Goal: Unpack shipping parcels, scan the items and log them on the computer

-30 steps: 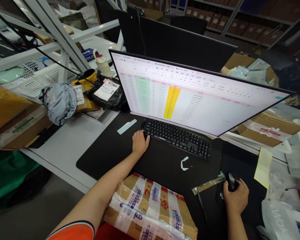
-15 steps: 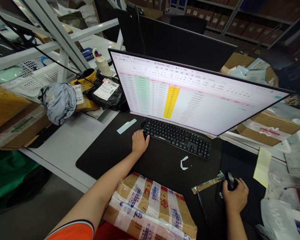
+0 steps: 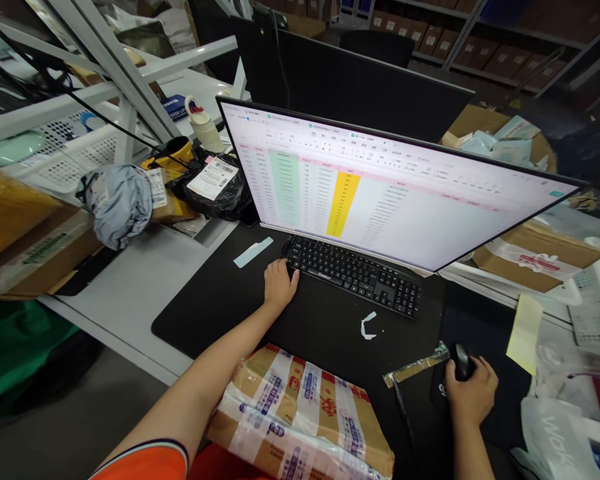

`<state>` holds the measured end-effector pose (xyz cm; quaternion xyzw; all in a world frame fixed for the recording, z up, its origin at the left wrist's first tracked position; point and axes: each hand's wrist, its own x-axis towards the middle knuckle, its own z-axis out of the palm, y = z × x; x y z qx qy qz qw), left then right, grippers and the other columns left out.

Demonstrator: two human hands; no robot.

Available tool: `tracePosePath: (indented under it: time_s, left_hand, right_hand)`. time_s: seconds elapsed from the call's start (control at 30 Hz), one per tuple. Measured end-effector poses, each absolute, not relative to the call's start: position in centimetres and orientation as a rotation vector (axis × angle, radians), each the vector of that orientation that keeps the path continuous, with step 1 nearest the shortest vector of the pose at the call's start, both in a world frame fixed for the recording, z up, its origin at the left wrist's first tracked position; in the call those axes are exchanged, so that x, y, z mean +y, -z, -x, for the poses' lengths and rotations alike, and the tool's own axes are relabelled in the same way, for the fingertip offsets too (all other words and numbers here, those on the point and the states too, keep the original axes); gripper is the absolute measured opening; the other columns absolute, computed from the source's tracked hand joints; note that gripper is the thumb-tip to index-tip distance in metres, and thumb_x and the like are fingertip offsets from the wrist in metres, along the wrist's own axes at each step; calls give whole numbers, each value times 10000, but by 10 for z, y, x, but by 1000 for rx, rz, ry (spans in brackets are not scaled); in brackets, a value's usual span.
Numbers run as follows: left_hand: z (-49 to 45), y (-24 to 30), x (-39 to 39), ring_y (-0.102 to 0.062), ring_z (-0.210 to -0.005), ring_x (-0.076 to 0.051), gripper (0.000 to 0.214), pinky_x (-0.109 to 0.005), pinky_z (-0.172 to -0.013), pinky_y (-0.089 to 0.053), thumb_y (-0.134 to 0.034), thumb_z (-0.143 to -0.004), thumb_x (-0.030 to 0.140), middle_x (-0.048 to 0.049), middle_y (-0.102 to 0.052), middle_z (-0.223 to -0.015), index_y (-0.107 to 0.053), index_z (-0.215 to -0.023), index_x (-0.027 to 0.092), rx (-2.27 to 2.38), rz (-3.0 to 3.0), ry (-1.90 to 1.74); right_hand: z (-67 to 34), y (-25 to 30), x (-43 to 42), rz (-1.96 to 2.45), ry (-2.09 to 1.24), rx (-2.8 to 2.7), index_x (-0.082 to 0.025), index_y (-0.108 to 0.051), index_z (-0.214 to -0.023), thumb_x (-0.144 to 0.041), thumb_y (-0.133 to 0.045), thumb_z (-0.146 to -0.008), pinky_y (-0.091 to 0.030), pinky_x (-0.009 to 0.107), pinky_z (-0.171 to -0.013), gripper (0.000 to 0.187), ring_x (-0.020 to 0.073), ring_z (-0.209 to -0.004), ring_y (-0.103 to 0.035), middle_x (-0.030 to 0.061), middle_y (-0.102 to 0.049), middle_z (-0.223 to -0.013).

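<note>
My left hand lies at the lower left corner of a black keyboard, fingertips on its edge and thumb apart, holding nothing. On the right, my right hand is wrapped round a black computer mouse on a dark mouse pad. A wide monitor behind the keyboard shows a spreadsheet with a green and a yellow column. Close to my body, between my forearms, sits a cardboard box wrapped in printed tape.
Paper scraps and a strip of tape lie on the black desk mat. Wrapped parcels and a large carton crowd the left. At right are a yellow sticky note, a plastic bag and another carton.
</note>
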<state>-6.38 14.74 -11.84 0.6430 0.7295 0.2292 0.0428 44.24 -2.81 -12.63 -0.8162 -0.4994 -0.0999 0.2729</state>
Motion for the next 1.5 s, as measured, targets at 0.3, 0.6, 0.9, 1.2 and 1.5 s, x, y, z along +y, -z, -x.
tracePosePath:
  time_s: [0.3, 0.6, 0.9, 1.2, 1.5]
  left_hand:
    - [64, 117, 147, -547, -1188, -380, 406, -542, -1040, -437, -466, -1002, 400, -223, -606, -1265, -533, -1288, 119, 2226, -1960, -713]
    - [63, 116, 147, -542, -1192, -383, 411, -539, -1044, -434, -470, -1001, 397, -230, -604, -1278, -529, -1282, 103, 2230, -1958, -685]
    - [63, 115, 147, -544, -1194, -381, 415, -532, -1053, -433, -475, -1000, 397, -226, -608, -1274, -534, -1285, 101, 2229, -1959, -682]
    - [64, 117, 147, -543, -1187, -385, 422, -541, -1042, -433, -462, -1004, 405, -231, -600, -1278, -530, -1294, 105, 2227, -1967, -689]
    - [64, 117, 147, -542, -1186, -383, 416, -529, -1039, -437, -478, -999, 395, -230, -604, -1280, -533, -1283, 97, 2225, -1972, -694]
  right_hand:
    - [-441, 126, -27, 2165, 292, -1407, -99, -661, -1322, -486, -593, -860, -480, 548, -1033, 607, 397, -1281, -563, 230, -572, -1428]
    - [-442, 126, -28, 2204, 261, -1329, -99, -668, -1231, -523, -616, -823, -497, 520, -974, 591, 402, -1264, -565, 237, -602, -1355]
    - [-443, 128, -27, 2178, 286, -1393, -109, -686, -1270, -491, -590, -854, -486, 522, -995, 573, 394, -1273, -564, 226, -570, -1426]
    - [-443, 127, -28, 2165, 271, -1368, -93, -633, -1306, -483, -621, -845, -494, 559, -1005, 604, 411, -1275, -555, 243, -581, -1376]
    - [-443, 129, -28, 2191, 268, -1332, -106, -670, -1232, -492, -630, -833, -500, 545, -984, 556, 407, -1257, -563, 235, -587, -1363]
